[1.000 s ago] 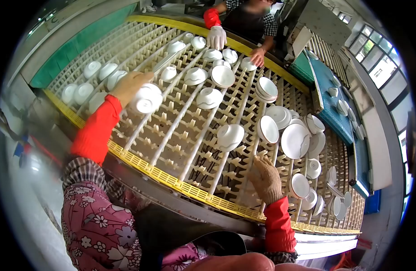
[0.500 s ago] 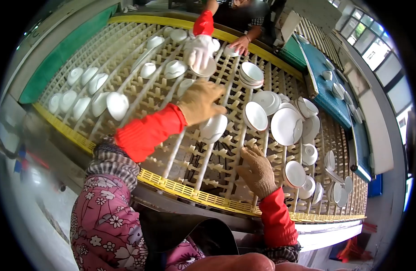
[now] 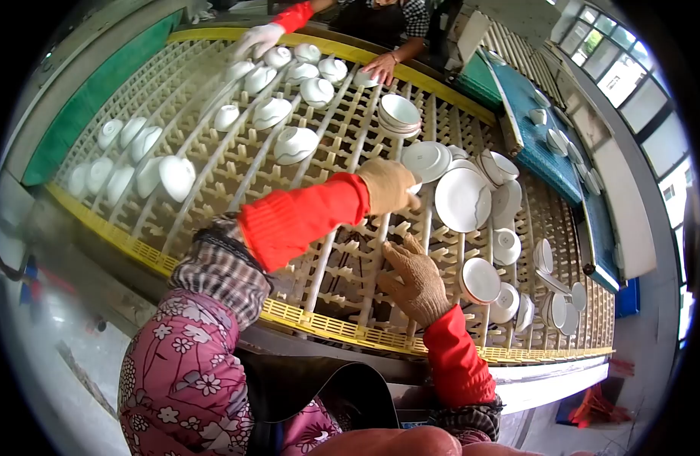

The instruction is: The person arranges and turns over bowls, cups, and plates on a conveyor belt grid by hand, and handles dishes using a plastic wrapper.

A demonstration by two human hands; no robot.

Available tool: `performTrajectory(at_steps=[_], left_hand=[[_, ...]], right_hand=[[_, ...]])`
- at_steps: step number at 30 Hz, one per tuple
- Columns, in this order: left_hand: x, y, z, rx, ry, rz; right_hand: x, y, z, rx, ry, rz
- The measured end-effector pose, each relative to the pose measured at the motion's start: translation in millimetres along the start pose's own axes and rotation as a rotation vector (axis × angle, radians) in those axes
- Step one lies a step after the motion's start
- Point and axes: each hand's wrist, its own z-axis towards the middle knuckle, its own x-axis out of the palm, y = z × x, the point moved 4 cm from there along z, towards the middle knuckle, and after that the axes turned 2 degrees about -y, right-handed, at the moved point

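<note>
My left hand [image 3: 389, 186], in a tan glove and red sleeve, is closed on a white bowl [image 3: 416, 188]. The hand hides most of this bowl, which lies left of a big white plate [image 3: 462, 200]. Nearer to me, my right hand [image 3: 415, 283], also gloved, hovers low over the pegged rack [image 3: 342, 266] with its fingers apart and nothing in them. A white bowl with a red-brown rim [image 3: 480, 280] lies just to its right. Stacked bowls [image 3: 400, 112] stand beyond my left hand. My left sleeve covers part of the rack.
Across the rack, a co-worker's gloved hand [image 3: 260, 38] is beside upturned bowls, and their bare hand [image 3: 382, 67] touches another bowl. More white bowls [image 3: 177, 178] lie at the left. A blue belt [image 3: 528, 137] carries dishes at the right. Yellow edging [image 3: 350, 330] borders the rack.
My left hand has moved right, from above the rack's middle onto the bowl beside the plates. My right hand shifted slightly left in view. The co-worker's gloved hand moved left.
</note>
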Motion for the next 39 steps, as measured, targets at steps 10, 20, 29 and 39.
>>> performTrajectory(at_steps=[10,20,29,39], left_hand=[[-115,133,-168,-0.290,-0.412,-0.371],[-74,75,-232,-0.487,-0.468,-0.327],[-5,1,-152,-0.479,-0.178,0.075],[-35,98,-196,-0.551,-0.639,-0.565]], right_hand=[[0,-3,-3,0.003,0.035,0.058],[3,-8,-7,-0.072,-0.027,0.093],[-7,1,-14,-0.104,0.039,0.092],[-65,-67,-59,0.064,-0.255,-0.395]])
